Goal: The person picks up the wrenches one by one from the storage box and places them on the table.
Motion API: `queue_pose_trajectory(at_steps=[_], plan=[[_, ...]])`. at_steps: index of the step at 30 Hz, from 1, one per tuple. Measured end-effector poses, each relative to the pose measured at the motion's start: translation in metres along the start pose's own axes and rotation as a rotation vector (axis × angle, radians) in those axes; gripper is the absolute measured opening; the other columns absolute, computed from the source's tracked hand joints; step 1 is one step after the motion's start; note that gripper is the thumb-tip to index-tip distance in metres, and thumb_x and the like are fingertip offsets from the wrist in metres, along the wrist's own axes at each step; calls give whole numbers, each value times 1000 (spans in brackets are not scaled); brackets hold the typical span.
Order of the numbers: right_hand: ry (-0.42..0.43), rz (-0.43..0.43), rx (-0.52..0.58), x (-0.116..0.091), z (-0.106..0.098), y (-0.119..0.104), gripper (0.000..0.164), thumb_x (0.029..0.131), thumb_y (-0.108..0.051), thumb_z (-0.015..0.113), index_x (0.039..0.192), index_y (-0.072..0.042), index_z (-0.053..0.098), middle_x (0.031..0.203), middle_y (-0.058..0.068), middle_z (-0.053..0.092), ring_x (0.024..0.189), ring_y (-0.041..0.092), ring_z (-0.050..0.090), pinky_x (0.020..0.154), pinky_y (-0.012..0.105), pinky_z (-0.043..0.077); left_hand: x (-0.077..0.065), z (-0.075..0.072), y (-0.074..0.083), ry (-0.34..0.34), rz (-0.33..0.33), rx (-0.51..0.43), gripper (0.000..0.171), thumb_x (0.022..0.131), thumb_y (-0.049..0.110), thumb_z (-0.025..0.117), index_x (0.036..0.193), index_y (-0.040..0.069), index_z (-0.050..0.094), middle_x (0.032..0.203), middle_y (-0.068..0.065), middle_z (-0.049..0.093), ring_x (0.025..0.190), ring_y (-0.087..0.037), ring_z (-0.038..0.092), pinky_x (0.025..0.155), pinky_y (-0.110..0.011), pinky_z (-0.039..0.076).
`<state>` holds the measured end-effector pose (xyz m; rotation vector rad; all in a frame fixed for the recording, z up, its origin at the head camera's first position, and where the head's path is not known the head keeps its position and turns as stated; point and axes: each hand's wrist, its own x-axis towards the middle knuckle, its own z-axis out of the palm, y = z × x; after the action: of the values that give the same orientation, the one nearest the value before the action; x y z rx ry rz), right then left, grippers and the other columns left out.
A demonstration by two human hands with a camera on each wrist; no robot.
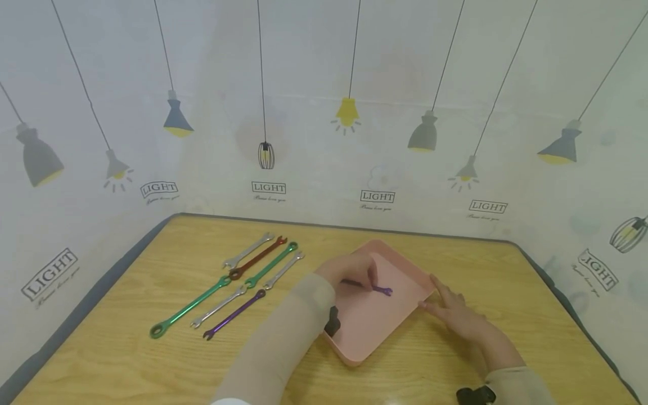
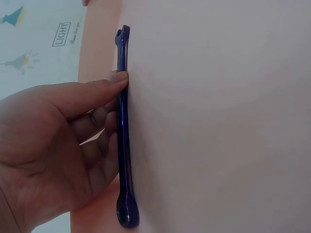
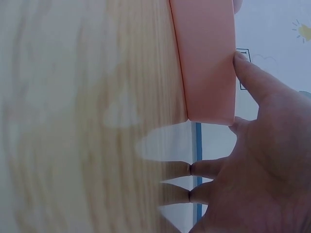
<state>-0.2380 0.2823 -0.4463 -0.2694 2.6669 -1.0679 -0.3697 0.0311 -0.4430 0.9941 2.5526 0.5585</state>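
Note:
A purple wrench (image 2: pixel 124 131) lies low over the floor of a pink tray (image 1: pixel 377 320), against it or just above; I cannot tell which. My left hand (image 1: pixel 356 270) pinches the wrench between thumb and fingers, near its open-ended head in the left wrist view. At the tray's right corner is my right hand (image 1: pixel 458 315), its thumb touching the rim. The index finger reaches the corner itself, and the other fingers spread down to the tabletop in the right wrist view. Apart from that wrench, the visible tray floor is bare pink.
Left of the tray, several wrenches lie slanted in two rows on the wooden table (image 1: pixel 126 304). Among them are a long green wrench (image 1: pixel 189 308), a red wrench (image 1: pixel 258 259) and another purple wrench (image 1: pixel 234 315). A lamp-printed backdrop (image 1: pixel 314 157) rises behind the table.

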Motion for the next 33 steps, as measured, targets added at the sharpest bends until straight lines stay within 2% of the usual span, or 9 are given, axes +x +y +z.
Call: queue_pose_trajectory(at_steps=[8, 15, 19, 25, 30, 33], plan=[[7, 8, -14, -2, 1, -3, 84, 100, -48, 45, 155, -6, -1, 154, 34, -3, 129, 65, -18, 86, 84, -11, -1, -1, -3, -16, 29, -48, 10, 76, 10, 81, 83, 13, 75, 81, 10, 67, 80, -5, 59, 81, -17, 46], [13, -8, -4, -1, 1, 0, 86, 98, -52, 47, 156, -10, 0, 154, 35, -2, 128, 67, -19, 84, 83, -14, -11, -7, 1, -30, 5, -179, 11, 76, 8, 79, 83, 12, 72, 83, 6, 66, 81, -10, 58, 78, -21, 46], [10, -6, -10, -1, 0, -1, 87, 98, -51, 48, 156, -8, 0, 154, 35, -3, 128, 66, -20, 85, 83, -14, -14, -10, 4, -36, -13, -228, 12, 80, 5, 75, 89, 10, 69, 88, 4, 63, 82, -10, 56, 77, -21, 47], [12, -13, -31, -1, 0, -4, 84, 100, -49, 46, 155, -4, 1, 153, 36, -1, 128, 67, -17, 87, 83, -10, -14, -17, 10, -67, 16, -284, 11, 87, -1, 65, 96, 6, 65, 89, -2, 58, 78, -13, 52, 68, -22, 45], [15, -13, -20, 2, 1, 2, 88, 98, -53, 47, 155, -6, 1, 155, 34, -1, 128, 67, -18, 85, 83, -13, -21, -24, 15, -84, -51, -382, 9, 93, 5, 62, 99, 11, 61, 99, -3, 58, 84, -16, 56, 70, -30, 50], [14, -18, -5, 3, 2, 6, 89, 96, -57, 47, 156, -9, 2, 156, 32, 0, 129, 66, -18, 85, 83, -14, -26, -29, 17, -78, -64, -431, 9, 94, 9, 64, 101, 13, 60, 103, -4, 58, 90, -19, 60, 73, -33, 53]])
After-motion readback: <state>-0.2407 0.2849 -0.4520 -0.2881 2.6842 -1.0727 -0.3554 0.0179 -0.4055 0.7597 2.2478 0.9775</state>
